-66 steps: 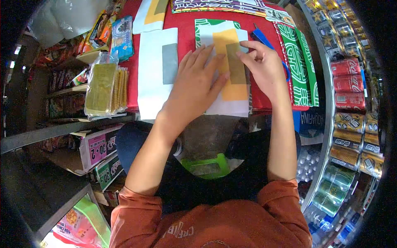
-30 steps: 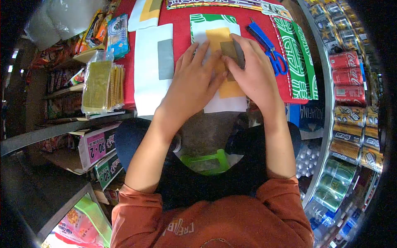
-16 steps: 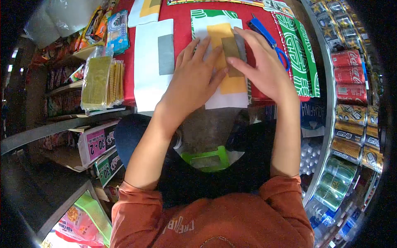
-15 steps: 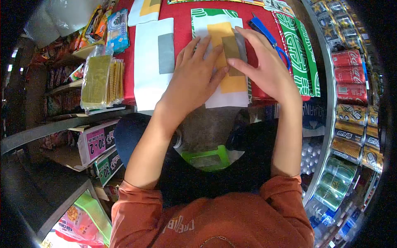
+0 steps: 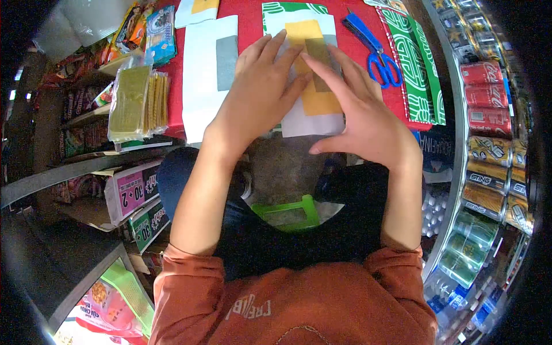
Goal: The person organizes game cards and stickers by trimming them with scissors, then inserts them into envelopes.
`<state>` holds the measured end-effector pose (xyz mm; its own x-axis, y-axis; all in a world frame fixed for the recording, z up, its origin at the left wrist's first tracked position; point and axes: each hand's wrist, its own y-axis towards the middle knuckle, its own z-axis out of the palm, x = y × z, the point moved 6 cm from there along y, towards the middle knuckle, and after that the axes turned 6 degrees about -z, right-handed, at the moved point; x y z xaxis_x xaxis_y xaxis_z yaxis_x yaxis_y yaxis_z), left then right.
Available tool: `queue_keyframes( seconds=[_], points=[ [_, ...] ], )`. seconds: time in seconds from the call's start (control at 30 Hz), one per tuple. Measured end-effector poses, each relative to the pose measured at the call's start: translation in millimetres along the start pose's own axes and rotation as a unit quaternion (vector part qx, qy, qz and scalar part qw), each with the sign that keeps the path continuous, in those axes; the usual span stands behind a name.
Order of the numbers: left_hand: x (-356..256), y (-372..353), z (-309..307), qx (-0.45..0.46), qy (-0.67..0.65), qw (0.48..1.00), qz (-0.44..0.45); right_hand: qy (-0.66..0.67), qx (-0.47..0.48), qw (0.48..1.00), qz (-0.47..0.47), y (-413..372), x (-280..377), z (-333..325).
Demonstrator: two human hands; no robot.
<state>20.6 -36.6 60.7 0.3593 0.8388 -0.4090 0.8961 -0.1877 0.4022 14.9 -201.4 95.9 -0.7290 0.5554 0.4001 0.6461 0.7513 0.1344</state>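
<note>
My left hand point(image 5: 256, 92) lies flat with fingers stretched, its fingertips at the left edge of a yellow paper strip point(image 5: 322, 104). That strip rests on a white sheet point(image 5: 302, 125) and has a darker brownish rectangle point(image 5: 317, 52) on it. My right hand point(image 5: 374, 123) is spread, its fingers over the strip's right side and its thumb held away below, past the sheet's lower edge. Neither hand grips anything. Left of my left hand, another white sheet point(image 5: 200, 75) carries a grey rectangle point(image 5: 226, 60). Green-and-white patterned paper point(image 5: 276, 18) shows behind the middle sheet.
Blue-handled scissors point(image 5: 384, 70) lie on the red tabletop point(image 5: 359, 57), beside a green patterned strip point(image 5: 415, 63). Packaged snacks point(image 5: 129, 103) flank the left side; shelves of drink cans point(image 5: 486, 92) stand at the right. A green plastic stool point(image 5: 310, 213) is below.
My right hand has moved down and opened wider, its thumb leaving the strip for below the sheet. My left hand has shifted slightly left and up. The whole view has shifted slightly.
</note>
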Motion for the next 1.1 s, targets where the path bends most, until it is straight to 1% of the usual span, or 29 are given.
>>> queue_keyframes(
  seconds=[0.03, 0.13, 0.23, 0.33, 0.43, 0.73, 0.93, 1.1],
  points=[
    [0, 1, -1, 0.002, 0.001, 1.0, -0.002, -0.014, -0.002, 1.0, 0.002, -2, 0, 2],
    [0, 0, 0, 0.001, 0.005, 1.0, -0.005, 0.008, -0.006, 1.0, 0.019, -4, 3, 2],
    [0, 0, 2, 0.01, 0.006, 1.0, -0.011, -0.004, 0.002, 0.999, 0.039, -6, 1, 6],
    [0, 1, 4, -0.014, -0.019, 1.0, -0.001, 0.001, -0.016, 1.0, 0.024, -5, 0, 6],
    [0, 0, 6, 0.0, -0.017, 1.0, -0.005, 0.006, -0.016, 1.0, 0.023, -4, 0, 6],
    [0, -3, 11, -0.002, -0.011, 1.0, -0.002, -0.008, -0.035, 0.999, -0.001, 0, 1, 11],
    [3, -3, 18, 0.005, 0.017, 1.0, 0.017, -0.004, -0.039, 0.999, -0.008, 1, 3, 12],
    [3, -3, 18, -0.015, 0.002, 1.0, 0.011, 0.01, -0.031, 0.999, -0.002, 2, 4, 10]
  ],
)
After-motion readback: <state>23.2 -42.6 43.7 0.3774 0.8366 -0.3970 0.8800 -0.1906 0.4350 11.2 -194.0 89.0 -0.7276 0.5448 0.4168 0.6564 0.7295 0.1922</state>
